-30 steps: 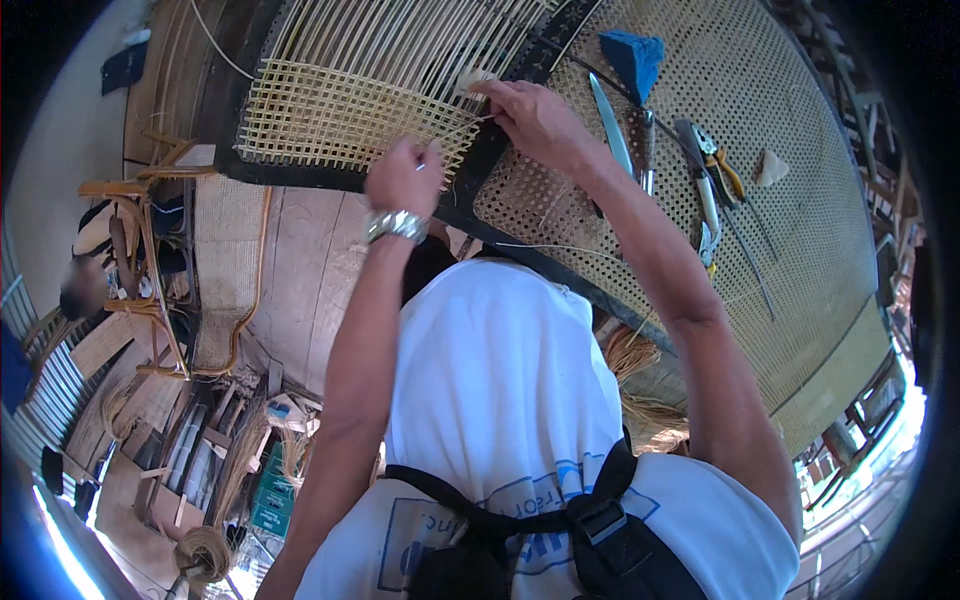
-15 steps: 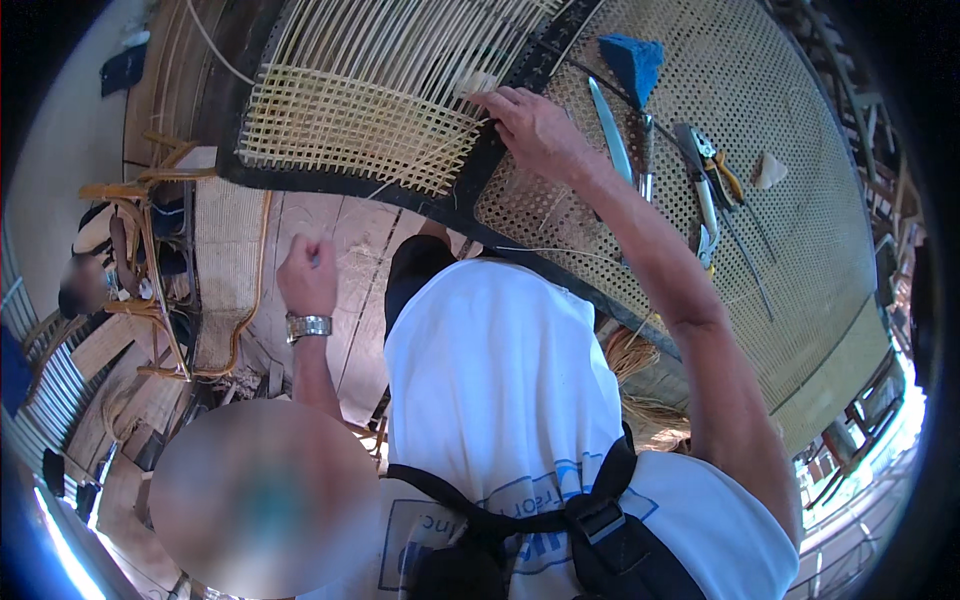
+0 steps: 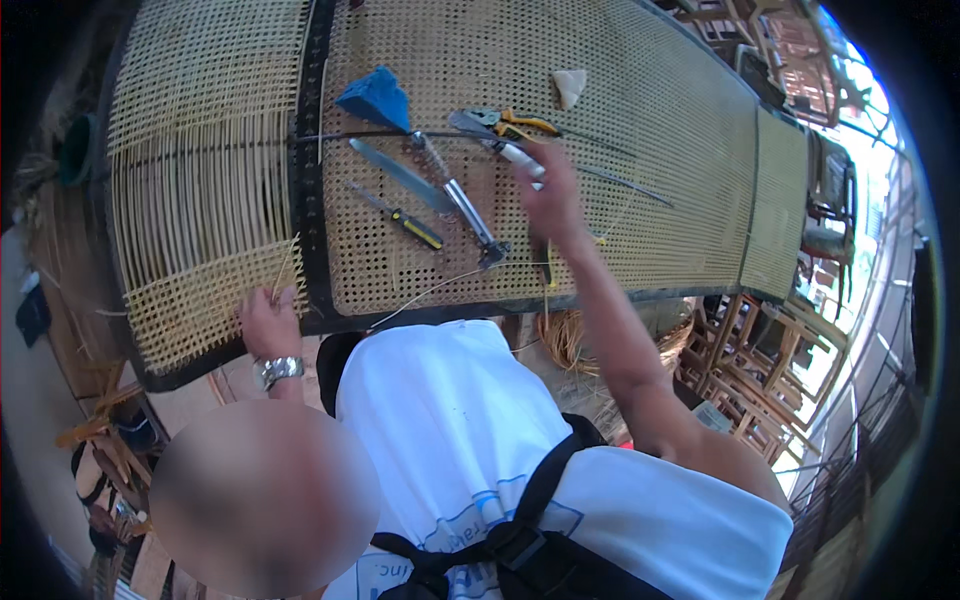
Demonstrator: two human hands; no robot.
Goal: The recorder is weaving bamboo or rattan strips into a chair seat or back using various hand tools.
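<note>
Your left hand (image 3: pixel 268 322) is pinching thin pale cane strands (image 3: pixel 285 268) at the near edge of the half-woven black-framed cane panel (image 3: pixel 200 200), while your right hand (image 3: pixel 548 195) is curled around a white-handled tool (image 3: pixel 520 160) among the tools further along.

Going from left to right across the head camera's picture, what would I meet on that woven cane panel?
Left hand at the half-woven patch → black frame bar → yellow-handled screwdriver → blue cloth → knife → right hand → pale wedge.
</note>
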